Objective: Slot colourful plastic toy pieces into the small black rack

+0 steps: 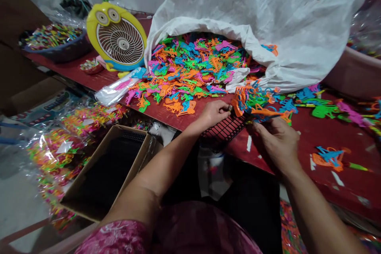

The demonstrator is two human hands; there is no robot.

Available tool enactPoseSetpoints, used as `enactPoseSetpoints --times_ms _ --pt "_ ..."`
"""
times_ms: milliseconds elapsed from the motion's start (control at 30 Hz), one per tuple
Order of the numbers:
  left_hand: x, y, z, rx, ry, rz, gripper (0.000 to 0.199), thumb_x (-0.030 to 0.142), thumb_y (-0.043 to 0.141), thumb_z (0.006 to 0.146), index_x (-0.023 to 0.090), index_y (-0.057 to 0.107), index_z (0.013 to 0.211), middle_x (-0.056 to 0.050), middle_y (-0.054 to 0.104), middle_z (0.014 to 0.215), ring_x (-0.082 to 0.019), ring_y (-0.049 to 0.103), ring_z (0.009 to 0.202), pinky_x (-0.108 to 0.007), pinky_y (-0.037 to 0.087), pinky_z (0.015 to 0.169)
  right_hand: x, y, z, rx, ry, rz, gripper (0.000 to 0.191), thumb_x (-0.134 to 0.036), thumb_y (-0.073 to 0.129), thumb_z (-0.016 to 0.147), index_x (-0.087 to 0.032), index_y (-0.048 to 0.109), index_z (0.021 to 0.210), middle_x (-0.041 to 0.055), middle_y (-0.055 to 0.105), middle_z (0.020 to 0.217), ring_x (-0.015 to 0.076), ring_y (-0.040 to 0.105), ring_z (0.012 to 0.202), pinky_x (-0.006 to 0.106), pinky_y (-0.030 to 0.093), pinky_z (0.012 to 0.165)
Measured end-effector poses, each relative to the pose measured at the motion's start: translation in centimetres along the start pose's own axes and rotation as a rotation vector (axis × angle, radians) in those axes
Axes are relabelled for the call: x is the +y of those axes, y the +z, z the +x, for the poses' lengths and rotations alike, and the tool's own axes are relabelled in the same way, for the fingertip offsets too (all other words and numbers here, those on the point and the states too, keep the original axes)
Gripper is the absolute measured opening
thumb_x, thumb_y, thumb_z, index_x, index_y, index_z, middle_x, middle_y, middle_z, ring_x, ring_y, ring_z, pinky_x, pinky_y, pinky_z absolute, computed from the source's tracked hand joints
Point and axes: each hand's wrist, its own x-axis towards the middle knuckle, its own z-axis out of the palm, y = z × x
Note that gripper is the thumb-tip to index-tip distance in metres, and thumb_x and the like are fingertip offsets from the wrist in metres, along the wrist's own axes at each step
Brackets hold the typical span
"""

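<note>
My left hand (212, 114) pinches a small grey tip at the end of a black plastic mesh strip (223, 129). My right hand (276, 143) grips the far end of that strip, where a tangled bunch of bright plastic toy pieces (253, 105) hangs together. Its fingers partly hide the strip. Just beyond both hands, a large heap of orange, blue, green and pink plastic pieces (190, 67) spills from a white woven sack (268, 12) across a red table (300, 151).
A yellow cartoon-shaped fan (117, 35) stands at the table's far left, behind it a blue basket of pieces (56, 43). An open cardboard box (86, 163) sits below the near edge, beside clear bags of pieces (62, 147). A pink tub (354, 73) stands at right.
</note>
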Motion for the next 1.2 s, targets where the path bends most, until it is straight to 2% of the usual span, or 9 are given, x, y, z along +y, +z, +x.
enactPoseSetpoints --times_ms 200,400,500,600,733,900,1000,1200 --pt "0.17 -0.11 -0.04 0.0 0.016 0.003 0.009 0.015 0.066 0.079 0.013 0.072 0.087 -0.002 0.069 0.083 -0.01 0.058 0.069 -0.02 0.043 0.064 0.49 0.11 0.02 0.067 -0.099 -0.116 0.036 -0.039 0.065 0.087 -0.022 0.047 0.061 -0.0015 0.047 0.06 0.0142 0.044 0.059 0.029 0.032 0.058" --pt "-0.35 0.07 -0.01 -0.003 0.037 -0.003 0.01 0.016 0.067 0.08 0.014 0.071 0.089 -0.001 0.069 0.085 -0.01 0.059 0.069 -0.02 0.043 0.064 0.58 0.05 0.0 0.056 -0.167 -0.161 0.032 -0.038 0.062 0.09 -0.022 0.049 0.065 -0.0007 0.05 0.063 0.0145 0.046 0.061 0.029 0.033 0.059" --pt "-0.46 0.18 0.01 0.005 0.043 0.0 0.009 0.017 0.067 0.08 0.015 0.071 0.088 -0.001 0.07 0.086 -0.011 0.06 0.071 -0.021 0.044 0.066 0.44 0.25 -0.01 0.026 -0.189 -0.181 0.039 -0.038 0.06 0.092 -0.022 0.041 0.061 -0.0022 0.044 0.061 0.0128 0.042 0.058 0.028 0.03 0.058" --pt "-0.35 0.25 -0.01 0.011 0.042 0.007 0.009 0.016 0.067 0.08 0.015 0.071 0.088 -0.001 0.071 0.085 -0.011 0.061 0.073 -0.021 0.045 0.067 0.09 0.52 -0.01 0.058 -0.208 -0.228 0.043 -0.039 0.057 0.094 -0.023 0.035 0.061 -0.0042 0.036 0.058 0.0115 0.035 0.054 0.029 0.026 0.055" --pt "0.04 0.16 -0.04 0.014 0.02 0.021 0.01 0.017 0.067 0.08 0.015 0.072 0.088 -0.002 0.071 0.087 -0.012 0.061 0.074 -0.021 0.046 0.067 -0.18 0.74 0.1 0.107 -0.266 -0.382 0.039 -0.038 0.052 0.097 -0.024 0.038 0.064 -0.0032 0.038 0.058 0.0127 0.036 0.053 0.03 0.025 0.055" --pt "0.31 -0.03 -0.11 -0.003 0.021 0.057 0.008 0.018 0.067 0.08 0.015 0.072 0.086 -0.002 0.07 0.084 -0.013 0.061 0.074 -0.022 0.045 0.067 -0.09 0.87 0.16 0.086 -0.326 -0.562 0.037 -0.038 0.042 0.101 -0.022 0.047 0.068 0.0012 0.047 0.062 0.0154 0.042 0.055 0.031 0.027 0.056" --pt "0.29 -0.04 -0.17 -0.008 0.028 0.05 0.009 0.017 0.066 0.081 0.016 0.072 0.087 -0.002 0.07 0.086 -0.013 0.061 0.076 -0.022 0.046 0.068 -0.08 0.97 0.12 0.095 -0.318 -0.633 0.037 -0.038 0.041 0.101 -0.02 0.049 0.069 0.0024 0.049 0.063 0.0159 0.042 0.055 0.031 0.026 0.056" --pt "0.33 -0.07 -0.17 0.011 0.052 0.07 0.01 0.016 0.066 0.08 0.015 0.072 0.087 -0.002 0.07 0.083 -0.014 0.061 0.075 -0.024 0.044 0.068 -0.17 0.94 0.38 0.087 -0.21 -0.487 0.044 -0.043 0.042 0.1 -0.023 0.037 0.061 -0.0023 0.038 0.056 0.0133 0.037 0.05 0.03 0.024 0.055"
